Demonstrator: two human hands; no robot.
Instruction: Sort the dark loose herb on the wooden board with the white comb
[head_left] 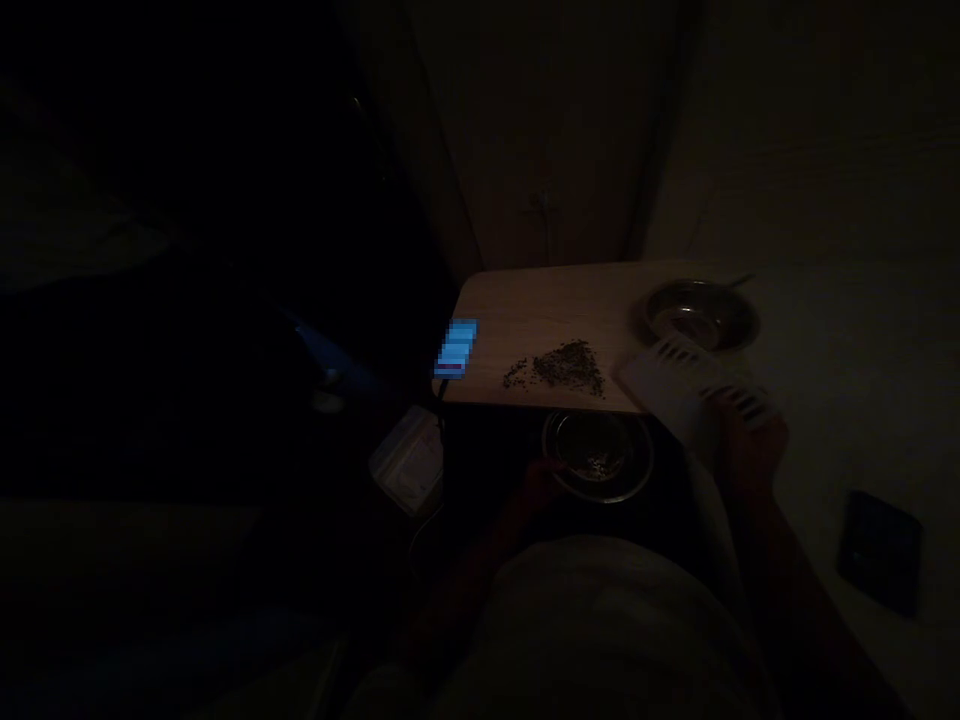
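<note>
The scene is very dark. My left hand [546, 482] grips the left rim of a round, shiny bowl [641, 470], held just below the table's front edge. A few small pale bits show in the bottom of the bowl. My right hand [754, 445] is closed on a white flat piece with a row of slots [660, 385], tilted over the table's front right part. To the left of this piece, a loose pile of small dark grains [566, 367] lies spread on the wooden table [517, 305]. What the grains are, I cannot make out.
A metal bowl [701, 315] with a handle sticking out stands at the table's back right. A lit phone [456, 348] lies at the left edge. Below left is a pale box [409, 460]. A dark flat object [880, 552] lies at the right.
</note>
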